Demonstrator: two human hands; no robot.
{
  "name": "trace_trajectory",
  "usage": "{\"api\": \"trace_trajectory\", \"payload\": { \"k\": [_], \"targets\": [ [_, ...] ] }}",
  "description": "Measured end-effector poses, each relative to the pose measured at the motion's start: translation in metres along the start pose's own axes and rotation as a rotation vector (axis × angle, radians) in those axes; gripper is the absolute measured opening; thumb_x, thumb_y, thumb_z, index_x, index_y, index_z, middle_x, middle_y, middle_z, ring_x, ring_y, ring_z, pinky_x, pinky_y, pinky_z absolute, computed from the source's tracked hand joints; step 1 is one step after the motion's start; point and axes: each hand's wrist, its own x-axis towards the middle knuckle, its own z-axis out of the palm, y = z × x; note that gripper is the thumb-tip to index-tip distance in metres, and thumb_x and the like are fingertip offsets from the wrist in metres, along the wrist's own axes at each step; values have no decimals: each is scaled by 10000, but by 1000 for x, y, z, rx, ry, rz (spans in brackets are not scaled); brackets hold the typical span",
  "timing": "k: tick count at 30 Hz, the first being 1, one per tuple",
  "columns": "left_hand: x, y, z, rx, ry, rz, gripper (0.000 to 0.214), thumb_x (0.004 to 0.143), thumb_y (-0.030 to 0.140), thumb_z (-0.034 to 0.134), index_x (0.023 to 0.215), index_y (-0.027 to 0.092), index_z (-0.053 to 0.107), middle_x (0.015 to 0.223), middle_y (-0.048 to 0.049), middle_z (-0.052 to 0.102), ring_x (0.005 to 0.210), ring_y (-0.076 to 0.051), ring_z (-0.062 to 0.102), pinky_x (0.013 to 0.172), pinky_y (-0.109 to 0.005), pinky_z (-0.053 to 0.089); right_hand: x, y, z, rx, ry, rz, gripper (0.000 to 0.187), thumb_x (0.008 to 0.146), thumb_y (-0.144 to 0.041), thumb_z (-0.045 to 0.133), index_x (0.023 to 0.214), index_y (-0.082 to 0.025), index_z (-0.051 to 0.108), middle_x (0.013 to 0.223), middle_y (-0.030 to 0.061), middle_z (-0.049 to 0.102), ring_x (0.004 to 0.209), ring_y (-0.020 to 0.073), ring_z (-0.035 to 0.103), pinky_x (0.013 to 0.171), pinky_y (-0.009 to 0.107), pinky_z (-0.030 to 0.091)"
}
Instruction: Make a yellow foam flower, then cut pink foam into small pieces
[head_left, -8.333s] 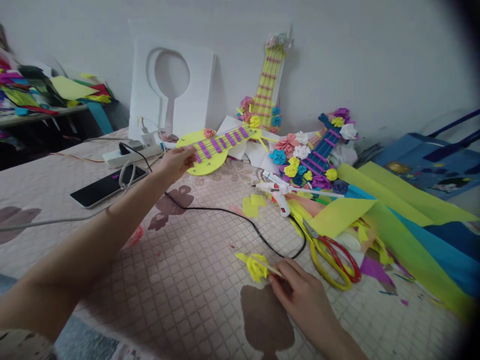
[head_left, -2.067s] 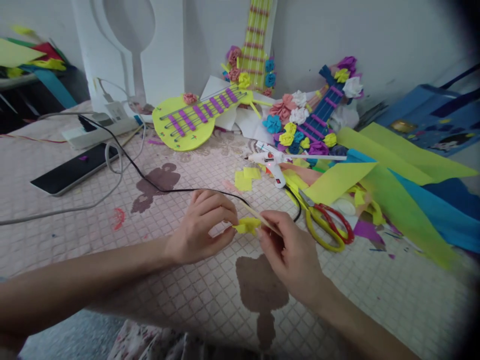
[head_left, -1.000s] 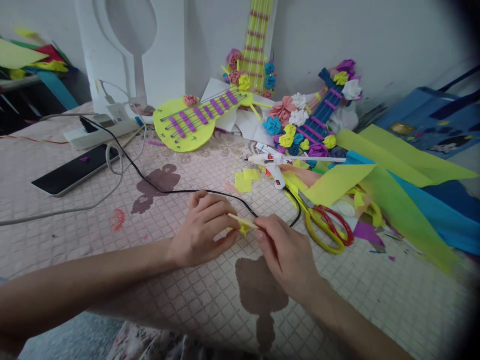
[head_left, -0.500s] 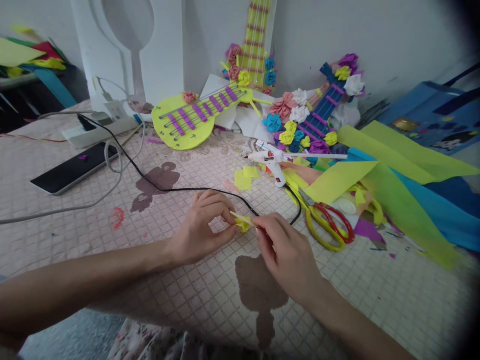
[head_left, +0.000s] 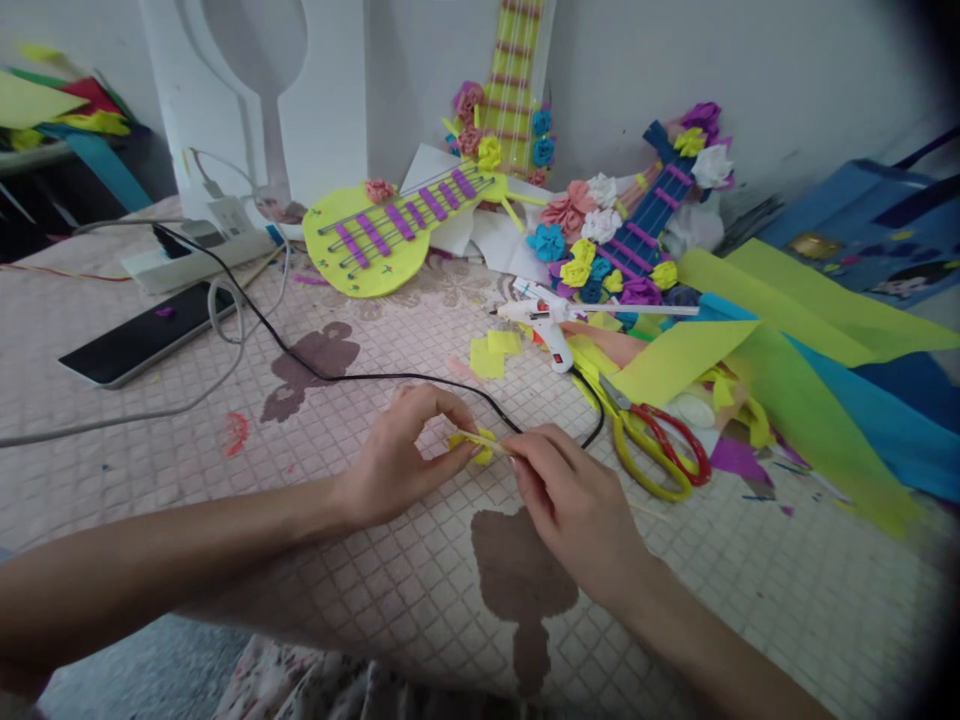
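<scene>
L hand (head_left: 409, 455): pinching yel. paper (head_left: 484, 456), fingertips nearly meeting
R hand (head_left: 581, 505): gripping stick (head_left: 486, 440), fingers curled tight
Scissors (head_left: 646, 462): lying nr R hand

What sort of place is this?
Probably a craft workspace, though whether at home or school I can't tell: a glue gun lies near scissors and sheets of coloured paper.

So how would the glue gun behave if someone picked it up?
The glue gun would probably tug its black cord, which joins the handle. The long white stick jutting from its back may make it unwieldy.
</scene>
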Motion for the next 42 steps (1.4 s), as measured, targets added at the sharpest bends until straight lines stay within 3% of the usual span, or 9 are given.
{"api": "trace_trajectory", "payload": {
  "k": [10,20,27,35,42],
  "targets": [
    [4,5,-5,150,-143,173,35,834,182,611,867,191,610,836,-21,644,810,-160,561,764,-328,420,4,-5,3,-13,-5,-16,115,919,-240,466,886,-170,552,815,43,611,723,150,599,608,256,462],
    [0,1,-5,117,-136,278,110,830,149,619,887,180,530,834,-15,646,779,-143,582,726,-307,430,2,-3,4,-66,-38,-39,237,954,-230,408,812,-164,587,750,33,595,664,132,573,586,243,423],
    [0,-3,-12,255,-139,473,171,826,164,626,982,233,607,893,1,678,853,-162,594,778,-341,421,2,-4,3,-99,-27,-65,272,961,-235,393,798,-171,601,729,26,598,623,122,561,563,238,413],
    [1,-3,-12,308,-113,462,129,826,207,651,948,234,616,847,14,689,854,-163,581,788,-346,407,-1,-3,5,-67,-8,-49,184,940,-233,442,854,-162,588,753,32,610,654,135,572,590,251,442],
    [0,-4,-10,297,-196,381,110,852,222,613,960,235,600,863,0,668,855,-167,555,803,-341,407,-1,-4,5,-109,27,-102,216,935,-174,431,830,-164,619,834,55,638,667,136,586,565,251,439]
  ]
}}
